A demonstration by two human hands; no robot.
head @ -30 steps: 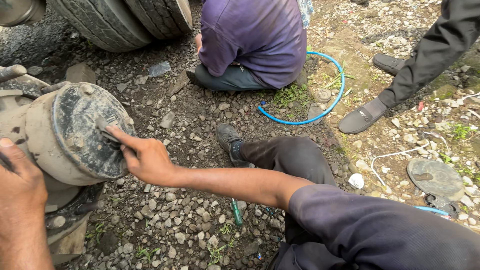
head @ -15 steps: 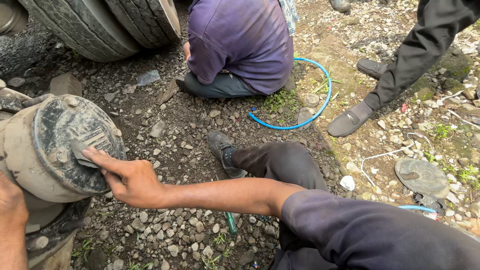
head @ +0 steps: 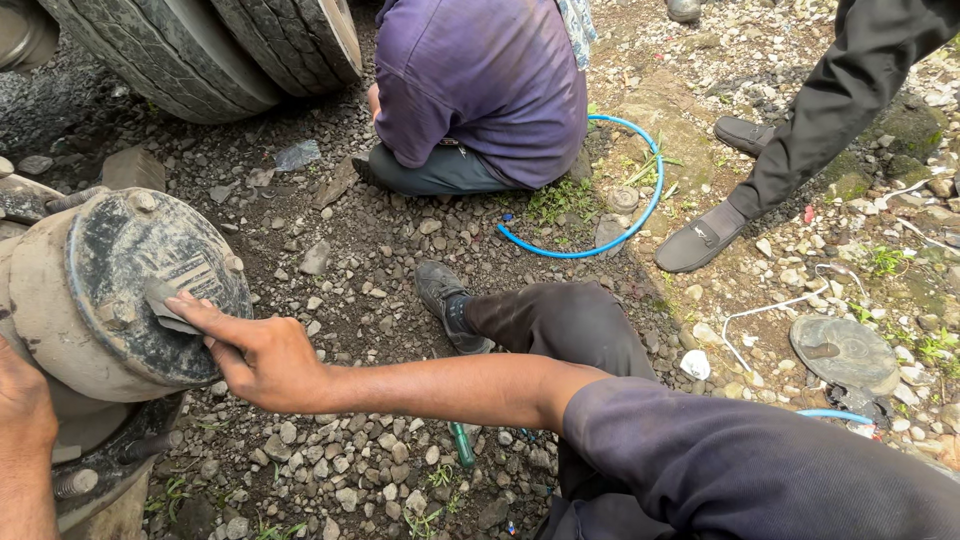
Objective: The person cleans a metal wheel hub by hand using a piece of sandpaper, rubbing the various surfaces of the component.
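Head cam: right hand (head: 262, 358) presses gritty paper (head: 166, 306) flat against the hub cap (head: 150, 285) with fingers together — left hand (head: 25, 420) probably braces the hub, fingers out of view.

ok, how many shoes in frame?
4: a dark sneaker mid-gravel, a black loafer by the blue hose, another loafer behind it, one shoe cut off at top edge. Others may be hidden.

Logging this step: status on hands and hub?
Right hand presses small grey abrasive scrap on round dusty metal hub cap. Left hand rests on hub side. Nothing obstructing the cap face.
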